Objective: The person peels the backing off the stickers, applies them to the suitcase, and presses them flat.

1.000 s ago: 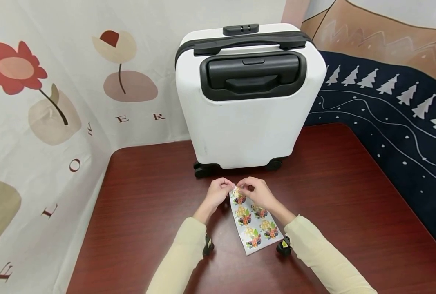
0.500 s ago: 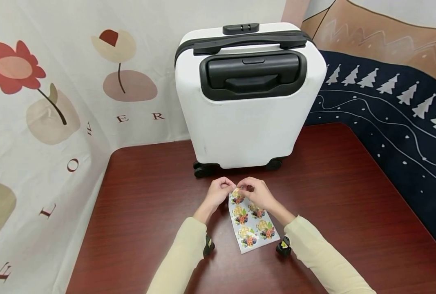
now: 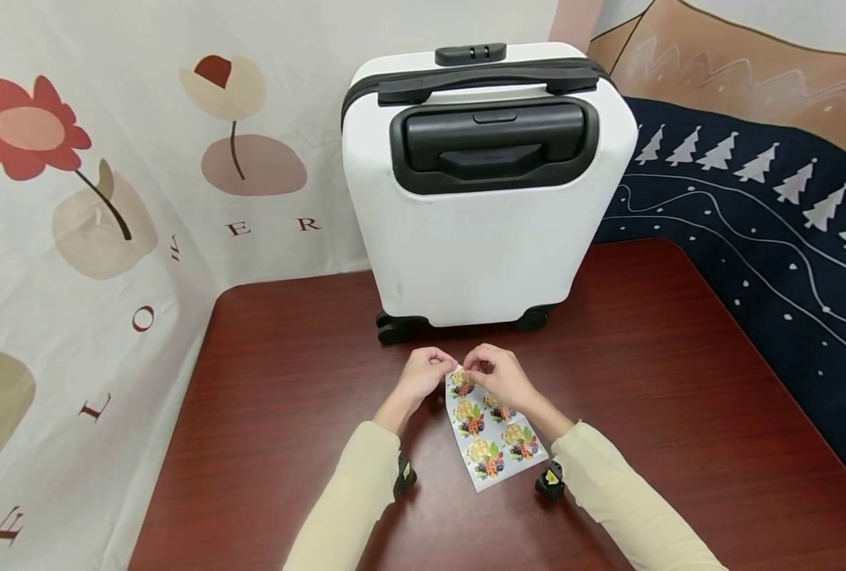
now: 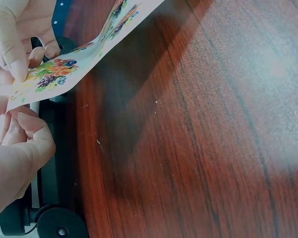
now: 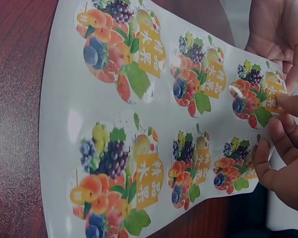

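A white sticker sheet (image 3: 497, 440) with several round fruit stickers slopes from both hands towards the person. My left hand (image 3: 423, 374) pinches its far left corner between thumb and fingers; the left wrist view shows the same hand (image 4: 20, 153) low at the left. Close beside it, my right hand (image 3: 503, 377) has bent fingertips at the far edge, pinching there over the end sticker. In the right wrist view the sheet (image 5: 64, 114) bends slightly, and the right fingers (image 5: 283, 163) meet its far edge. Whether a sticker has lifted cannot be made out.
A white suitcase (image 3: 480, 254) with black handles and wheels stands upright on the dark red wooden table (image 3: 287, 412), just beyond the hands. Printed cloths hang at the left and back (image 3: 273, 254) and at the right (image 3: 736, 230). Each wrist wears a small black camera (image 3: 551, 481).
The near end of the sheet swung a little left, then back right. Both hands stay almost in place at its far edge.
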{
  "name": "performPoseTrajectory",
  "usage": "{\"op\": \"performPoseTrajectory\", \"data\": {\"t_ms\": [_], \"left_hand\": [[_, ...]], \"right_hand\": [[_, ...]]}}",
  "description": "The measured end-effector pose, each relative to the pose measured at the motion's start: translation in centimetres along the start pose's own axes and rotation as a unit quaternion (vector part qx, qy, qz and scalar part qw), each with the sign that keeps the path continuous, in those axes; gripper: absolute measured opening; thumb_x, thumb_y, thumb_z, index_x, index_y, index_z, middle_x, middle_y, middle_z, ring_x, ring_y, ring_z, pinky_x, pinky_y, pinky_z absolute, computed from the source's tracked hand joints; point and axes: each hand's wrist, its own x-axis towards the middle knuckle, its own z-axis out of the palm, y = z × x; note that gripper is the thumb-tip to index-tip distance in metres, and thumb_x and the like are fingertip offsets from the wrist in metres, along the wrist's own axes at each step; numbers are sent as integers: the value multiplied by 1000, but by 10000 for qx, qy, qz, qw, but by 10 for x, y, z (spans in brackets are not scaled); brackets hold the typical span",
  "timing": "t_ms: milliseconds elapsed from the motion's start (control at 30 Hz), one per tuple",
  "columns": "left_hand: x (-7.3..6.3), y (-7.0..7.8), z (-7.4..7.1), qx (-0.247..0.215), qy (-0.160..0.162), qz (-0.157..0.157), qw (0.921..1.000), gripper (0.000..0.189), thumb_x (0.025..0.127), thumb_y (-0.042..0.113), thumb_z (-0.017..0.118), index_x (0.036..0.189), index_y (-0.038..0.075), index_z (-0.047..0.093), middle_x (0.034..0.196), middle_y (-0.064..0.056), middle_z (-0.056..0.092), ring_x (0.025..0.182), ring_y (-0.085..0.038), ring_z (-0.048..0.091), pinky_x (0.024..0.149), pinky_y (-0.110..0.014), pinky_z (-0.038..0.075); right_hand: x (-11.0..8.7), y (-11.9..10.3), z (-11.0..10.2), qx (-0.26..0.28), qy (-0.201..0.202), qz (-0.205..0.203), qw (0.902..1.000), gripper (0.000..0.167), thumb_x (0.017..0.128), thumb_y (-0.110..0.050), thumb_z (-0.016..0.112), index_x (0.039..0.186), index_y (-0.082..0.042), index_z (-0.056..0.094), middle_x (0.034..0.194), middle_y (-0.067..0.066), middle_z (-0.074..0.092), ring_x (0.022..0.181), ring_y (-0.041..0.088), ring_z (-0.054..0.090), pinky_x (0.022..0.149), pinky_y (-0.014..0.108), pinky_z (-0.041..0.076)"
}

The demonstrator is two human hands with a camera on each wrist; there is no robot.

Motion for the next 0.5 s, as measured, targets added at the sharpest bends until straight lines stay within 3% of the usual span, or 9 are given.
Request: {"op": "performPoseTrajectory", "data": {"t_ms": [267, 500], "left_hand": [[-1, -3, 2, -438, -81, -76, 9990, 7, 81, -7, 56, 82, -13, 59, 69, -7, 63, 60, -8, 56, 60, -23, 47], [-4, -5, 3, -295, -117, -88, 9995, 9, 83, -5, 56, 86, -12, 60, 68, -7, 63, 60, -9, 57, 61, -24, 48]], "right_hand": [[-2, -14, -4, 518, -30, 185, 9985, 11, 75, 10, 67, 77, 2, 60, 76, 12, 56, 70, 19, 52, 60, 25, 44], [-4, -36, -11, 532, -14, 179, 9984, 9, 74, 13, 66, 75, 8, 59, 74, 18, 54, 69, 24, 51, 59, 27, 44]]}}
